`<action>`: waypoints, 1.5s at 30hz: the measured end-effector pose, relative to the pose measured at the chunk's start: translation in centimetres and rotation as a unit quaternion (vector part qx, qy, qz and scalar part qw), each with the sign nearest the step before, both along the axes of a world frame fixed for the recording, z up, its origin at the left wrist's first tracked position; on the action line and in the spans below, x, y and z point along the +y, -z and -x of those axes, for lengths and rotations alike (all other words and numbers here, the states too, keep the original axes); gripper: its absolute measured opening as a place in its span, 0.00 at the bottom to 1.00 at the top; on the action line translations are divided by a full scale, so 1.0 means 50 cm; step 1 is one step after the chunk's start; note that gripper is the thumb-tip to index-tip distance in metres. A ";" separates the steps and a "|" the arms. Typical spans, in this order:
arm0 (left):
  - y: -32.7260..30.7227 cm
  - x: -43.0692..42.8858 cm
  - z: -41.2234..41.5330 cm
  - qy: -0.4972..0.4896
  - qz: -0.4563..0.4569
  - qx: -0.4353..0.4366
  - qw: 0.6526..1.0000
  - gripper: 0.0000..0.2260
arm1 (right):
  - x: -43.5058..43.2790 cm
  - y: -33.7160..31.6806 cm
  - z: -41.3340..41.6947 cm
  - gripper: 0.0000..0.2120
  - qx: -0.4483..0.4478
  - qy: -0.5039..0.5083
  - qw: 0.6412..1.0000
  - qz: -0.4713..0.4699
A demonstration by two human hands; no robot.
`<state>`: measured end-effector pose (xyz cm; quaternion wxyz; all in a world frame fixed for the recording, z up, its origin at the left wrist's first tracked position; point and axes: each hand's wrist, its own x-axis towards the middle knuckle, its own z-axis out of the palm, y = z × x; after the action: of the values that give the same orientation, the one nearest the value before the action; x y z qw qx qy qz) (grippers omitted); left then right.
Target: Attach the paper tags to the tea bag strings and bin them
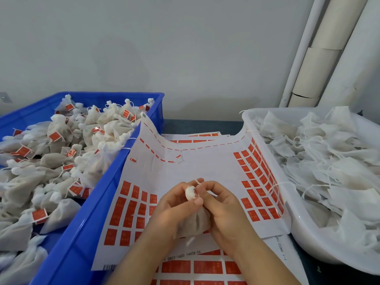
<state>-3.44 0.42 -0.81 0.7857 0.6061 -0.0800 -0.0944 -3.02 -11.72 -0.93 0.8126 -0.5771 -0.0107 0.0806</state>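
Both hands meet low in the middle of the view, over a white sticker sheet whose side edges curl up against the two containers. The left hand has its fingers curled round the gathered neck of a filled tea bag, the thumb pressed across the bunched white top. The right hand wraps the bag's other side, its fingertips closed in at the neck, where a short end of string sticks up; whether they pinch the string itself or the cloth is hard to make out. The bag's rounded body hangs between the two palms, just above the sheet. Rows of red tags remain on the sheet's left and right parts, with the middle mostly peeled bare. To the left stands a blue bin heaped with tagged tea bags. To the right a white tub holds a loose pile of flat untagged bags with trailing strings. Pale pipes run up the wall behind the tub
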 end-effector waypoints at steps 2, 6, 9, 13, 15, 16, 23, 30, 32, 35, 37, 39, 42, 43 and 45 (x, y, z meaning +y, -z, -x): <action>0.003 -0.002 -0.002 -0.013 -0.023 -0.002 1.000 0.04 | 0.005 0.004 0.000 0.14 -0.010 0.038 0.998 0.040; 0.007 -0.005 -0.009 -0.043 -0.046 0.009 0.998 0.10 | 0.016 0.005 0.004 0.04 -0.034 0.093 0.991 0.095; 0.010 -0.003 -0.011 -0.044 -0.048 0.009 0.998 0.14 | 0.018 0.009 0.006 0.03 -0.049 0.116 0.986 0.114; 0.011 -0.001 -0.012 -0.033 -0.045 0.010 0.998 0.16 | 0.011 0.006 0.006 0.01 -0.083 0.127 0.980 0.130; 0.010 -0.003 -0.012 -0.040 -0.045 0.005 0.998 0.17 | 0.013 0.006 0.008 0.02 -0.106 0.140 0.972 0.155; 0.011 -0.004 -0.012 -0.051 -0.051 0.001 0.997 0.17 | 0.014 0.008 0.009 0.04 -0.119 0.149 0.967 0.169; 0.011 -0.002 -0.014 -0.109 -0.042 -0.013 0.993 0.14 | 0.018 0.013 0.008 0.02 -0.130 0.159 0.962 0.182; 0.010 0.004 -0.012 -0.137 -0.102 -0.112 0.979 0.11 | 0.018 0.009 0.013 0.10 -0.120 0.127 0.973 0.151; 0.007 0.005 -0.012 -0.134 -0.116 -0.115 0.977 0.11 | 0.017 0.010 0.012 0.05 -0.118 0.130 0.973 0.147; 0.006 0.003 -0.013 -0.140 -0.133 -0.130 0.972 0.11 | 0.016 0.013 0.010 0.03 -0.123 0.128 0.972 0.154; 0.002 0.003 -0.011 -0.141 -0.156 -0.161 0.964 0.10 | 0.016 0.014 0.010 0.03 -0.131 0.120 0.971 0.161; 0.001 0.005 -0.008 -0.147 -0.186 -0.199 0.951 0.13 | 0.016 0.015 0.009 0.03 -0.135 0.116 0.970 0.163; -0.002 0.009 -0.005 -0.162 -0.256 -0.273 0.913 0.11 | 0.014 0.018 0.006 0.03 -0.129 0.123 0.972 0.153; -0.003 0.010 -0.004 -0.168 -0.280 -0.296 0.898 0.11 | 0.013 0.019 0.004 0.03 -0.125 0.125 0.973 0.146; -0.005 0.011 -0.004 -0.179 -0.320 -0.339 0.866 0.10 | 0.013 0.020 0.002 0.03 -0.121 0.124 0.975 0.137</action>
<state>-3.24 0.96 -0.58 0.4761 0.8231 -0.1972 0.2388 -3.11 -11.09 -1.94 0.7222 -0.6851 -0.0263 -0.0908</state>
